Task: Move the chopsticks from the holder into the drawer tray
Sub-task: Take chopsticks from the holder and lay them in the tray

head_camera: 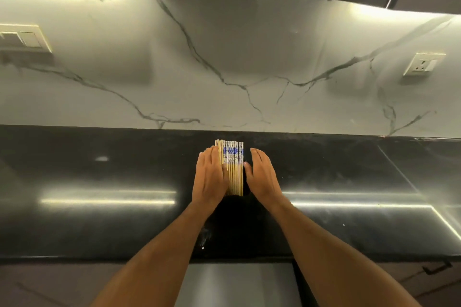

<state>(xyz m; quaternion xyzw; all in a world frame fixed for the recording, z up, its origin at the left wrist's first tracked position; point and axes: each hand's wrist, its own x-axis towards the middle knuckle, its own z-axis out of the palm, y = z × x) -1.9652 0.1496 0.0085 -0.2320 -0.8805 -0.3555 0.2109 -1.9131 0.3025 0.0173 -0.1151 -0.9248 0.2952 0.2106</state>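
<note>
Where the black polished desk (99,182) meets the marble-veined wall (224,57), the chopsticks (233,169) lie side by side in a flat row near the desk's far edge, their blue-patterned ends toward the wall. The left hand (210,177) rests on the row's left side, fingers straight and together; the right hand (262,174) stands just beside its right side, fingers straight, thumb near the sticks. Bare glossy surface stretches wide to both sides. Two wall sockets (424,63) sit well apart, high on the wall.
</note>
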